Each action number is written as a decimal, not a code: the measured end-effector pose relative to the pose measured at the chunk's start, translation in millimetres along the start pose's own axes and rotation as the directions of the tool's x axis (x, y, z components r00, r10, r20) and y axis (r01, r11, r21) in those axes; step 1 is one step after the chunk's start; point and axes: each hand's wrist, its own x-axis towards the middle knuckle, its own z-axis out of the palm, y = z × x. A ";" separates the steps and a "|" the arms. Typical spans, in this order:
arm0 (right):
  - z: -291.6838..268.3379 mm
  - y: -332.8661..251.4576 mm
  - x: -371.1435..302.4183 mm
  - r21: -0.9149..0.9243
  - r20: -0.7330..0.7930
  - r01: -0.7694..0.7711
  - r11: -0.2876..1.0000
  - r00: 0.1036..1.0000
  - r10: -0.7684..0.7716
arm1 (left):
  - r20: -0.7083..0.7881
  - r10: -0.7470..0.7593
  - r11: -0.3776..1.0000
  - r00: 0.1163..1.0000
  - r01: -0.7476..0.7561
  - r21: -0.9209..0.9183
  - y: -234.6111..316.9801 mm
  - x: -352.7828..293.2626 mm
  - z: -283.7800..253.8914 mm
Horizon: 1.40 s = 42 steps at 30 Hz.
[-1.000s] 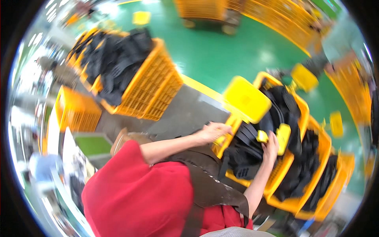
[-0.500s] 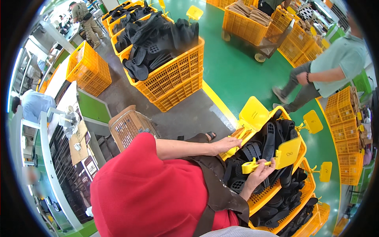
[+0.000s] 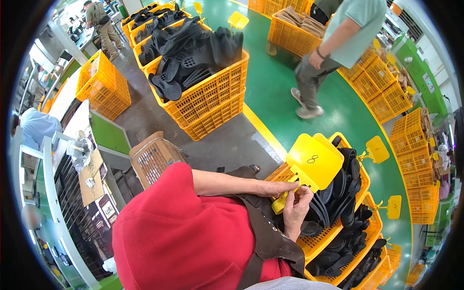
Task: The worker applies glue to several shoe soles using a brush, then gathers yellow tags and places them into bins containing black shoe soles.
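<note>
Your left hand (image 3: 278, 188), right hand (image 3: 297, 207): both pinch square yellow plastic clip-tags (image 3: 309, 150) over orange mesh-sided plastic crate (image 3: 330, 235), black moulded soles (image 3: 346, 192)

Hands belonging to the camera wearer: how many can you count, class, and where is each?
2: the left hand and the right hand, close together at the base of a yellow tag.

Two yellow plastic tags, overlapping. Front tag (image 3: 311, 164): flat plate, rounded corners, dark handwritten mark, face toward camera, tilted, spreading up and right from left-hand fingers (image 3: 288, 186). Lower end pinched between those and right-hand fingers (image 3: 304, 194). Rear tag (image 3: 335, 147): mostly hidden, edge showing beyond front tag, farther from fingers. Yellow clip (image 3: 278, 205): just below left-hand fingers, left of right-hand fingers; can't tell whose.
</note>
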 end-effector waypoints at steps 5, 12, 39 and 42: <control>4.2 -7.5 -7.7 -0.071 0.019 -0.049 0.996 0.999 0.051 | 0.068 -0.096 0.986 0.993 0.086 0.143 0.3 -9.4 -10.4; 24.9 -17.4 -8.3 -0.171 0.063 0.071 0.983 0.996 -0.061 | -0.121 0.005 0.948 0.993 0.034 0.315 -29.5 -21.1 -27.2; 47.5 -32.6 -29.1 0.076 0.025 -0.017 0.997 1.000 0.015 | -0.400 0.343 0.936 0.850 -0.274 0.220 29.9 -75.9 13.9; 71.2 -48.4 -13.7 0.061 0.160 0.091 0.994 0.982 -0.100 | -0.449 0.382 0.917 0.808 -0.390 0.078 6.1 -82.6 -18.9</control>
